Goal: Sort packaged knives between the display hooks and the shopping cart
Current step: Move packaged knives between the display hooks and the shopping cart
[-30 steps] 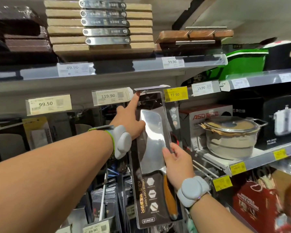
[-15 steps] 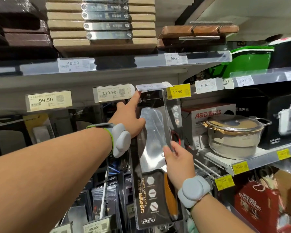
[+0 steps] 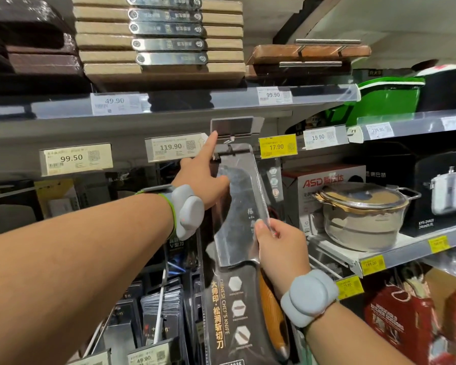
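Mid-hanging, by the look of it: one clear-fronted black packaged steel cleaver with a wooden handle (image 3: 241, 233), top at the metal display hook (image 3: 225, 154), not plainly seated. Right hand (image 3: 279, 248) pinching the pack's edge; left hand (image 3: 203, 177), forefinger straight, lifting the clear tag flap (image 3: 232, 126). More packs below, uncountable; cart unseen

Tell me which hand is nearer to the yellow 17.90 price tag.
Left. The left hand points up just left of the yellow 17.90 price tag, with the packaged cleaver top between them; the right hand grips the pack well below.
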Demonstrator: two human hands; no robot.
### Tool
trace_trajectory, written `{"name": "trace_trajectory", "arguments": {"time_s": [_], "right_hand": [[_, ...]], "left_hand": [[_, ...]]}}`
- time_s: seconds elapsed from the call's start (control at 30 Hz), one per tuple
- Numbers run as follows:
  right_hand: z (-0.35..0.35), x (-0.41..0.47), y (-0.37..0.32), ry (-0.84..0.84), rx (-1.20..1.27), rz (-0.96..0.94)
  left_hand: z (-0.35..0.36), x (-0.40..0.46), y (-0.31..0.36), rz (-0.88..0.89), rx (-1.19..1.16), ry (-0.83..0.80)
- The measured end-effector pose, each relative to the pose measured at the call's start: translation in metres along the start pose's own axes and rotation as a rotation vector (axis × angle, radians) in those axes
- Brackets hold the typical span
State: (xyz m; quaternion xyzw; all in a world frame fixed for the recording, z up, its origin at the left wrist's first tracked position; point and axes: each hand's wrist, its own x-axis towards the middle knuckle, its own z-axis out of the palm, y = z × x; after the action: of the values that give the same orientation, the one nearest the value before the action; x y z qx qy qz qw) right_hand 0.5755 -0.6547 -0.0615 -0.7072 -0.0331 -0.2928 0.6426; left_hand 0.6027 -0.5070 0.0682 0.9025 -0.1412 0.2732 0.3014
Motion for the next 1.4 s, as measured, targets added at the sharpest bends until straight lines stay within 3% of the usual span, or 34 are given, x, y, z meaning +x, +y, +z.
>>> {"name": "trace_trajectory", "arguments": {"time_s": [0.27,0.57,0.67,0.87,1.0,1.13,1.23,1.4], "right_hand": [[-0.002,0.019,-0.013,-0.038,-0.056,0.058],[0.026,0.021,0.014,-0.032,-0.101,0.012],[0.033,0.027,0.027,-0.106,-0.118,0.008],[0.026,-0.040,0.100,-0.434,0.039,0.226],[0.034,-0.037,0.112,-0.316,0.046,0.168],[0.060,-0.001,0.087,-0.114,-0.115,0.106],[0.084,0.028,0.078,-0.105,-0.224,0.196],[0.116,0.057,0.092,-0.129,-0.388,0.334]], "left_hand": [[0.002,-0.009,0.001,-0.023,0.076,-0.029],[0.064,-0.069,-0.066,-0.092,-0.121,-0.145],[0.074,-0.069,-0.080,-0.075,-0.168,-0.159],[0.083,-0.057,-0.110,-0.046,-0.165,-0.125],[0.095,-0.059,-0.116,-0.124,-0.165,-0.075],[0.113,-0.071,-0.142,-0.245,-0.207,-0.154],[0.123,-0.071,-0.159,-0.240,-0.212,-0.175],[0.140,-0.050,-0.170,-0.378,-0.137,-0.145]]}}
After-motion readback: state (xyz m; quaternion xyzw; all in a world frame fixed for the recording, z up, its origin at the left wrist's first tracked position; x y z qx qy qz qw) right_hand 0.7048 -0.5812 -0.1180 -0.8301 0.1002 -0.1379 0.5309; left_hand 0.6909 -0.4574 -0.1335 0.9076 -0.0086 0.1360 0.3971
